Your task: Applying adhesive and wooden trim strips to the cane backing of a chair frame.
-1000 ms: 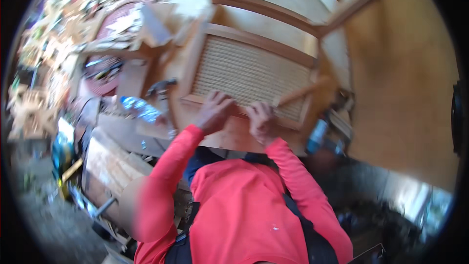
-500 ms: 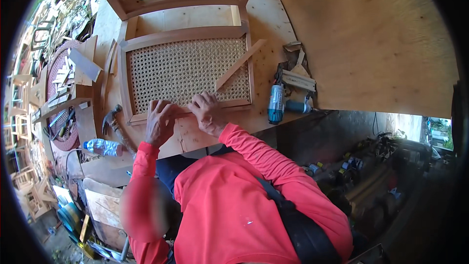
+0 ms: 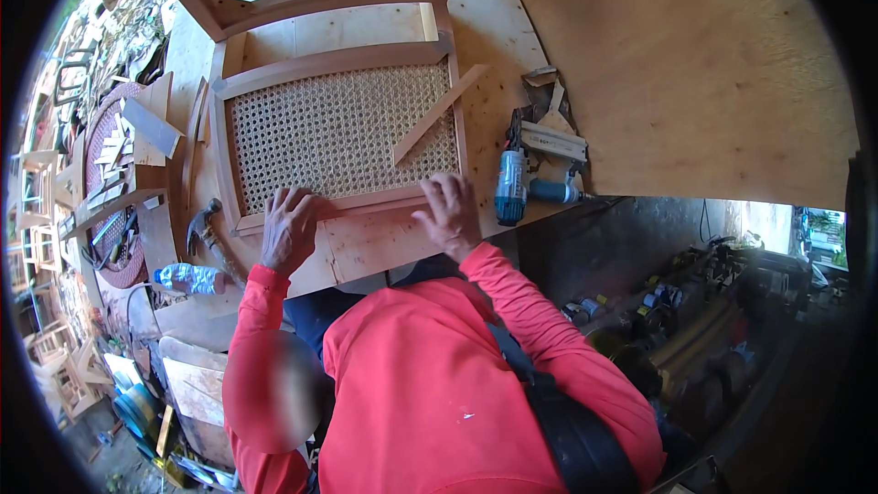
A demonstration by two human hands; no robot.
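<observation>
A wooden chair frame point(image 3: 315, 69) lies on the workbench, with a woven cane panel point(image 3: 320, 133) set in it. My left hand point(image 3: 289, 230) grips the near rail toward its left end, fingers bent over the wood and thumb along it. My right hand point(image 3: 448, 216) is open at the right end of the same rail, its fingers spread and the fingertips at the wood. A loose wooden strip point(image 3: 441, 114) lies slantwise across the cane's right side and over the frame's right rail. My palms and the undersides of my fingers are hidden.
A hammer point(image 3: 212, 240) and a plastic bottle point(image 3: 189, 279) lie left of the frame. To the right are a teal power tool point(image 3: 511, 187) and a nail gun point(image 3: 554, 142). Wood offcuts point(image 3: 151, 128) sit at far left. A plywood sheet point(image 3: 677, 73) stands at right.
My right hand has moved right along the near rail, away from my left hand, and its fingers have spread. My left hand stays on the rail. The whole view has shifted slightly.
</observation>
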